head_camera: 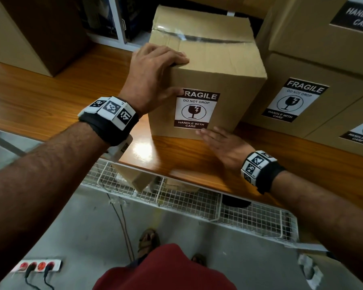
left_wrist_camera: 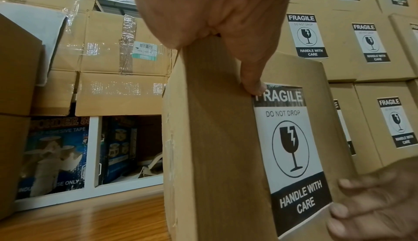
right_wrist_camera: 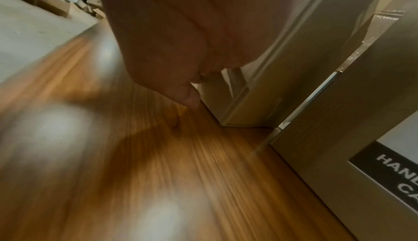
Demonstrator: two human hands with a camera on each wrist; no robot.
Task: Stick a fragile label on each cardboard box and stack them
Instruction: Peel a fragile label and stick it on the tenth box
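**Cardboard box on the worktop, label under both hands**

The cardboard box stands upright on the wooden worktop, close to the near edge, with a fragile label stuck on its front face. The left hand grasps the box at its upper left corner: the fingers curl over the top edge, and the thumb presses on the label's top left corner, covering the first letter of "FRAGILE". The right hand lies low at the box's bottom front, its fingers extended and released, their tips touching the front face at the label's lower right corner. It grips nothing.

Just to the right stands a stack of labelled boxes, very near the handled box; whether they touch cannot be told. The left wrist view shows more of that stack rising in rows behind.

The right wrist view is heavily blurred: only the palm, the worktop grain and the bottom corner of a box show, with part of a label cut off at the right edge. In the head view the stack's upper and right labels are cut off by the frame. A brown box sits at the back left of the worktop. Below the worktop edge hangs a white wire basket whose contents are hard to make out, and a power strip lies on the floor.
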